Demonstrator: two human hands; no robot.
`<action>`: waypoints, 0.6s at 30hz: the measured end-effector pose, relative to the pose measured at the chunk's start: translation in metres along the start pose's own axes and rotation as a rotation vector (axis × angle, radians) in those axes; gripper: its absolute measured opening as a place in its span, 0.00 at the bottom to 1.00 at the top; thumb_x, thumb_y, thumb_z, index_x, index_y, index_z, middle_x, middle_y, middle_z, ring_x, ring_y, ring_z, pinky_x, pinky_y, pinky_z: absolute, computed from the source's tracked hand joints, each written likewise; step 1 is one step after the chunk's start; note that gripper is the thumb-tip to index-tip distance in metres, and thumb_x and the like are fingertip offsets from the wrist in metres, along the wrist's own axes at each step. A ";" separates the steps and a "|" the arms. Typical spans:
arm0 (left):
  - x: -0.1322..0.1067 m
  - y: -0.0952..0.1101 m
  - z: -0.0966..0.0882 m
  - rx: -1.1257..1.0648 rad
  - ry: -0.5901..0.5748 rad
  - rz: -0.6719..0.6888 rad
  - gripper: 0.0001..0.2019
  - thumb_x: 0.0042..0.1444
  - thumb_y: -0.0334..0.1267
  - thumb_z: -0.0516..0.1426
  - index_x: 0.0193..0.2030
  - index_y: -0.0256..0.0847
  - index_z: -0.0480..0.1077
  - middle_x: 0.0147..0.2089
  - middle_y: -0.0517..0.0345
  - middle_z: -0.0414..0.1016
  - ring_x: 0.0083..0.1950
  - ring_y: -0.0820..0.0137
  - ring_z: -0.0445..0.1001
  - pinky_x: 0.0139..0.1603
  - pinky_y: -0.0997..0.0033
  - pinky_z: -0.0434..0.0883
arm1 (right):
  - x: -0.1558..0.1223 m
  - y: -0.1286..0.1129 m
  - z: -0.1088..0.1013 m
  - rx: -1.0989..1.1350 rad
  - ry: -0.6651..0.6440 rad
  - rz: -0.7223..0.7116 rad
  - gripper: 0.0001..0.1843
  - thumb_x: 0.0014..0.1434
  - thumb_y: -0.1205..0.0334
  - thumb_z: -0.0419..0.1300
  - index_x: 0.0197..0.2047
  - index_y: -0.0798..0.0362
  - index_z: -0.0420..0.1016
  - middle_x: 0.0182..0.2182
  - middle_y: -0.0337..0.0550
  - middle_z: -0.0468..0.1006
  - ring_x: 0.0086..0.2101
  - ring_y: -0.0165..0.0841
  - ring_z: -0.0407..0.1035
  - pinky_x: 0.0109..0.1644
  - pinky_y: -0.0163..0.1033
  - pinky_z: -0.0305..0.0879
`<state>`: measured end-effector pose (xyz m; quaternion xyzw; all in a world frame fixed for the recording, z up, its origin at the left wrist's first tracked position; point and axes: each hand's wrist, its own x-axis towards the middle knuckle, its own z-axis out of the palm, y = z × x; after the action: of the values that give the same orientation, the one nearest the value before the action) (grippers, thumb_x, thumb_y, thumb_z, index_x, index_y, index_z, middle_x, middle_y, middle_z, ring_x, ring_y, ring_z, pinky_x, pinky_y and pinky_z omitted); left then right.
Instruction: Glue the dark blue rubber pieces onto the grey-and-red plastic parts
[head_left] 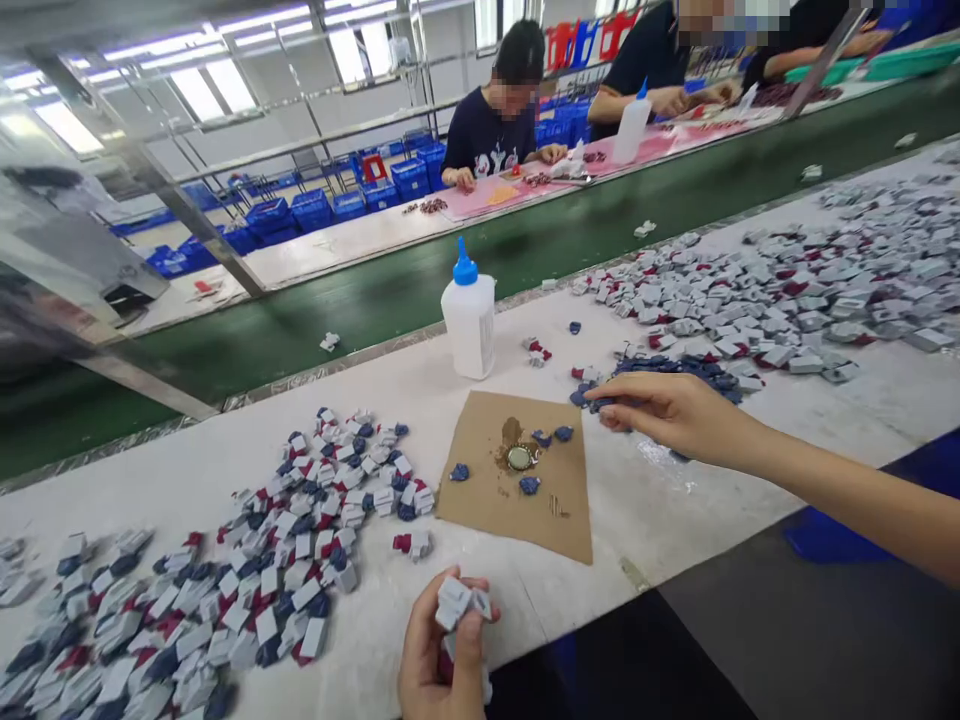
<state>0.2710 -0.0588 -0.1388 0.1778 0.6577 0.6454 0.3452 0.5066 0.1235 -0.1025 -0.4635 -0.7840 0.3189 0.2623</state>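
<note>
My left hand (442, 650) is at the near edge of the white table, fingers closed round a small grey-white plastic piece (455, 602). My right hand (667, 410) reaches out to the right of a brown cardboard sheet (517, 500), fingers pinched at a heap of small dark blue pieces (675, 370); whether it holds one I cannot tell. On the cardboard lie a bottle cap with glue (519, 457) and a few blue pieces (529, 485). A white glue bottle with a blue nozzle (469, 315) stands behind the cardboard.
A pile of assembled grey, red and blue pieces (225, 590) covers the table's left. A larger grey heap (810, 280) spreads at the right. A green conveyor belt (375, 300) runs behind the table; other people work at the far bench with another bottle (631, 125).
</note>
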 end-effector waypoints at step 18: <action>-0.002 0.014 0.000 -0.308 -0.059 -0.331 0.18 0.40 0.44 0.69 0.39 0.40 0.77 0.33 0.54 0.80 0.31 0.76 0.75 0.22 0.85 0.61 | 0.033 -0.032 0.067 -0.331 -0.202 -0.444 0.19 0.64 0.54 0.45 0.36 0.51 0.75 0.32 0.48 0.76 0.31 0.39 0.70 0.31 0.41 0.63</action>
<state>0.2695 -0.0583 -0.1251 0.0312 0.5613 0.6674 0.4885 0.4271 0.1240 -0.1191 -0.2832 -0.9297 0.1661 0.1671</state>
